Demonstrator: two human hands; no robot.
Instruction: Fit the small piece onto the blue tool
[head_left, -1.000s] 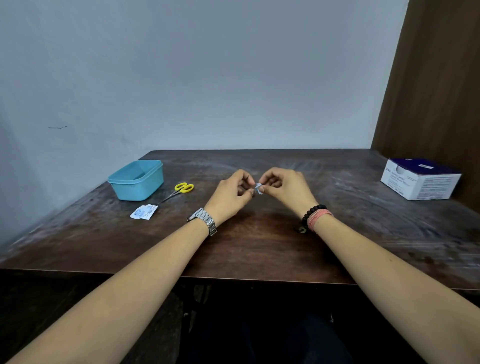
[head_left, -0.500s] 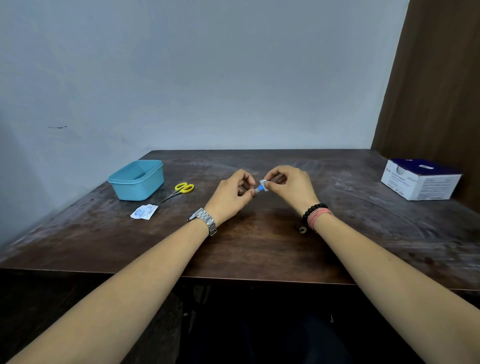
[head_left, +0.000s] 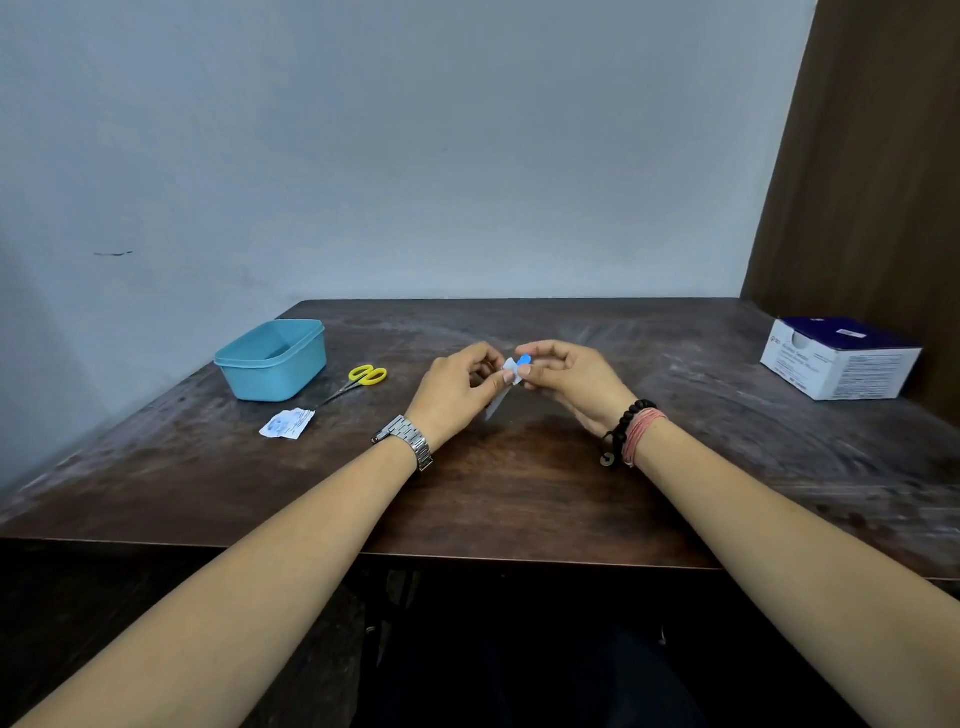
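Head view: above the tabletop (head_left: 519, 493), the left hand (head_left: 457, 387) and right hand (head_left: 571, 376) both pinch a small blue plaster (head_left: 523, 359), its white backing strip (head_left: 497, 400) partly peeled and hanging down. The peeling looks begun, not finished. A torn wrapper (head_left: 287, 423) lies near the scissors (head_left: 358, 382) and blue tub (head_left: 272, 358).

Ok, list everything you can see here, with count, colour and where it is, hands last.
plastic tub: one, teal, far left of table, open top
scissors: one pair, yellow handles, right of the tub
torn wrapper: one, white and blue, lying in front of the tub
box: one, white with dark blue top, far right
table: one, dark brown wood
small blue and white item: one, pinched between both hands; too small to identify
left hand: silver wristwatch, grip on the item
right hand: black bead and pink bracelets, grip on the item
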